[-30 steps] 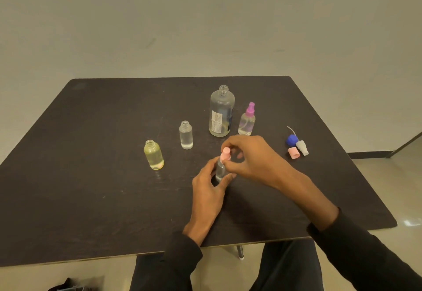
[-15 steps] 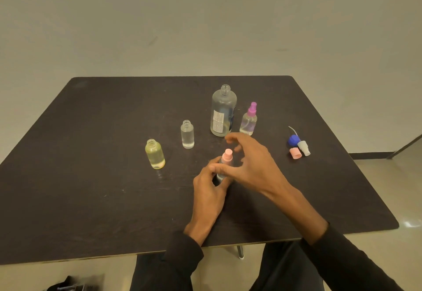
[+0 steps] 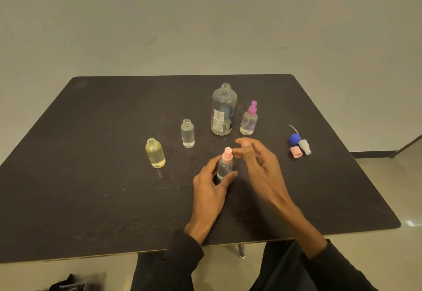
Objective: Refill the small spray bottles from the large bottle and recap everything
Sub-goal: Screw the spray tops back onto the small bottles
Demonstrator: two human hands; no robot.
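Table [image 3: 91,176]: dark, square; everything below stands or lies on it.

Large bottle [image 3: 223,111]: clear, upright, long axis vertical, open neck pointing up, white label facing you. It stands beyond your right fingertips, well apart from them.

Your left hand [image 3: 211,186]: fingers and thumb curled round the pink bottle's lower body, gripping it from the left and the near side.

Your right hand [image 3: 259,165]: fingers spread and loosely bent, holding nothing; the fingertips [image 3: 245,148] hover just right of the pink cap, apart from it. Motion blur hides finer detail.

Yellow bottle [image 3: 155,153]: uncapped, upright, neck up, yellowish liquid inside; well left of your left fingers.

Clear bottle [image 3: 187,133]: uncapped, upright, neck up; beyond your left fingers, left of the large bottle.

Purple bottle [image 3: 249,119]: sprayer fitted, upright, axis vertical; just right of the large bottle, beyond your right fingertips.

Pink bottle [image 3: 225,165]: sprayer fitted, upright on the table, axis vertical, top pointing up; held in your left fingers.

Loose caps, in a cluster well right of your right fingers: blue sprayer [image 3: 293,138] with a thin tube running away from you; white cap [image 3: 304,146] lying on its side, just beside it; pink cap [image 3: 296,152] nearest you.
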